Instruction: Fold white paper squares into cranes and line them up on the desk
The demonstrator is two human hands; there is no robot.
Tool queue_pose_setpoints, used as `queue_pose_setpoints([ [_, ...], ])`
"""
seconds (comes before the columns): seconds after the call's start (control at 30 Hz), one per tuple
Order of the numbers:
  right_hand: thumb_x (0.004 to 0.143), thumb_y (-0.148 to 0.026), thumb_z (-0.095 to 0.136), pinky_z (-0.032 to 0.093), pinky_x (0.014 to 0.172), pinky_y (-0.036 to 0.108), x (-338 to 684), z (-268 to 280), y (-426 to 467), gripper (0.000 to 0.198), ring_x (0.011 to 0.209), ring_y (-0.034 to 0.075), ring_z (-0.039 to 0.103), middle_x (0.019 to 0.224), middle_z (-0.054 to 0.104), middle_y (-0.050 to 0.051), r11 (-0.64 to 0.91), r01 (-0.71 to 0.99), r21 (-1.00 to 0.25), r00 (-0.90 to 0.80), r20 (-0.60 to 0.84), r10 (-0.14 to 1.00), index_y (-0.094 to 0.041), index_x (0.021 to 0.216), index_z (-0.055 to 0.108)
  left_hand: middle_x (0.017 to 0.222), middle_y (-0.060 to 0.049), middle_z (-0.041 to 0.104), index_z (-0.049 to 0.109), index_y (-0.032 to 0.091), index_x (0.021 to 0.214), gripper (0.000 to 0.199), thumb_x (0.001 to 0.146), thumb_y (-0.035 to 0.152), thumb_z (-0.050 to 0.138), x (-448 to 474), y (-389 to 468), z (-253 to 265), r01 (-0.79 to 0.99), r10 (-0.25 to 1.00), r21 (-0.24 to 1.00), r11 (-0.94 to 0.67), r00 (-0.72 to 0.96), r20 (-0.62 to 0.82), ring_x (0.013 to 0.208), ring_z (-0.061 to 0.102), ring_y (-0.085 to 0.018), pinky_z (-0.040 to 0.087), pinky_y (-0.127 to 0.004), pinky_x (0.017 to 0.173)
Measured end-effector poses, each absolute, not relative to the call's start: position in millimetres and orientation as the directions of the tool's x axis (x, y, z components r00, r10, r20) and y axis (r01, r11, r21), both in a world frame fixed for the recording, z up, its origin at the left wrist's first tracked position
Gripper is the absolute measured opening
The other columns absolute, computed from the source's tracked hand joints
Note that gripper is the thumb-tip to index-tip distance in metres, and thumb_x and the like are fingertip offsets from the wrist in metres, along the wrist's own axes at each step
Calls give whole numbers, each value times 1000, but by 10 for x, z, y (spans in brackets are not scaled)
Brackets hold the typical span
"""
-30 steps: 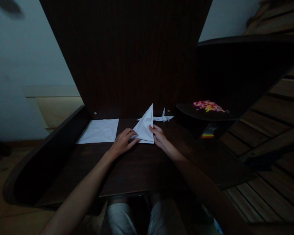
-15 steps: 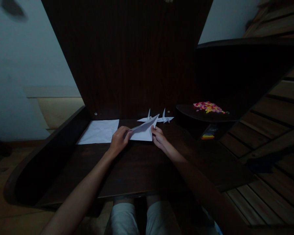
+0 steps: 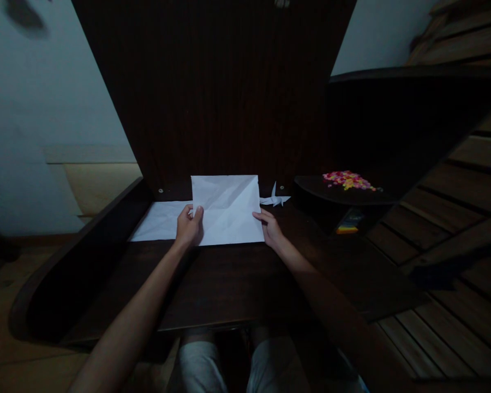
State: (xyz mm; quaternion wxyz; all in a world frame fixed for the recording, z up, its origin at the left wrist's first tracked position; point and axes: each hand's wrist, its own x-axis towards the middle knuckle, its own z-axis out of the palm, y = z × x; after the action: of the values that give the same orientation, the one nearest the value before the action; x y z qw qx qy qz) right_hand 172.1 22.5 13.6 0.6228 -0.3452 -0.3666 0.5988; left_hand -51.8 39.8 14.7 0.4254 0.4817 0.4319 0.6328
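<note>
A white sheet of paper (image 3: 229, 213), spread wide with faint creases across it, is held up between my two hands over the dark desk. My left hand (image 3: 189, 225) grips its left edge, thumb in front. At the right edge, my right hand (image 3: 271, 228) has its fingers closed on the paper. Behind the left hand lies another white sheet (image 3: 155, 221), partly covered by the held one. One white origami crane (image 3: 275, 200) shows past the right edge of the held paper, against the back panel.
Colourful small pieces (image 3: 349, 179) are heaped on a curved shelf (image 3: 311, 188) at the right, with a yellow-orange item (image 3: 347, 230) beneath it. A raised side board (image 3: 82, 262) bounds the desk (image 3: 221, 295) on the left. Slatted wood stands at far right.
The paper, folded at an angle before, is now opened out into a broad sheet. My hands have moved apart, the left one leftward. One of the two cranes is now hidden behind the paper.
</note>
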Motion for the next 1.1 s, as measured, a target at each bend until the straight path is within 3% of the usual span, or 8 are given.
queue_pose_setpoints([
  [0.1, 61, -38, 63, 48, 67, 32, 1784, 133, 301, 20, 82, 22, 62, 79, 68, 2, 138, -513, -847, 131, 82, 988, -21, 72, 58, 55, 4, 56, 54, 19, 77, 30, 64, 40, 71, -511, 410, 139, -234, 981, 955, -184, -103, 164, 52, 55, -10, 41, -19, 52],
  [0.2, 62, -33, 59, 46, 62, 28, 1888, 132, 368, 17, 79, 19, 61, 79, 65, 0, 279, -477, -833, 245, 178, 953, -23, 74, 55, 60, 2, 61, 55, 18, 76, 32, 60, 37, 75, -500, 399, 143, -296, 997, 952, -82, -22, 79, 57, 59, -12, 45, -21, 56],
  [0.43, 56, -15, 57, 48, 67, 27, 2009, 208, 325, 58, 86, 17, 60, 101, 64, -1, 354, -372, -858, 173, 310, 935, -32, 112, 52, 65, -1, 65, 58, 17, 78, 25, 64, 31, 74, -529, 324, 207, -302, 984, 941, 155, 136, -119, 60, 63, -16, 51, -26, 56],
  [0.6, 53, -15, 69, 47, 83, 31, 1990, 258, 271, 69, 103, 20, 56, 118, 59, 1, 445, -289, -848, 87, 439, 894, -31, 118, 53, 68, -2, 66, 60, 16, 79, 21, 65, 24, 74, -558, 317, 205, -256, 940, 922, 290, 255, -225, 60, 64, -16, 54, -29, 57],
  [0.73, 52, -17, 76, 41, 95, 35, 2011, 283, 275, 48, 112, 22, 53, 122, 58, 4, 499, -134, -856, 60, 495, 867, -25, 98, 67, 74, -4, 67, 62, 16, 81, 23, 63, 20, 76, -550, 300, 200, -221, 916, 915, 336, 303, -263, 61, 64, -16, 54, -29, 56],
  [0.87, 55, -20, 77, 39, 97, 38, 2053, 284, 287, 19, 108, 22, 55, 119, 59, 4, 520, -53, -853, 29, 519, 854, -23, 73, 71, 77, -5, 68, 63, 17, 89, 29, 63, 17, 75, -541, 296, 213, -208, 909, 911, 357, 300, -288, 63, 64, -17, 54, -31, 59],
  [1.1, 57, -24, 73, 44, 87, 38, 2055, 212, 314, 7, 97, 24, 59, 96, 68, 3, 507, -39, -861, 97, 502, 859, -23, 61, 68, 81, -4, 68, 64, 17, 88, 24, 65, 14, 71, -518, 325, 245, -198, 936, 919, 340, 164, -311, 63, 63, -14, 51, -24, 53],
])
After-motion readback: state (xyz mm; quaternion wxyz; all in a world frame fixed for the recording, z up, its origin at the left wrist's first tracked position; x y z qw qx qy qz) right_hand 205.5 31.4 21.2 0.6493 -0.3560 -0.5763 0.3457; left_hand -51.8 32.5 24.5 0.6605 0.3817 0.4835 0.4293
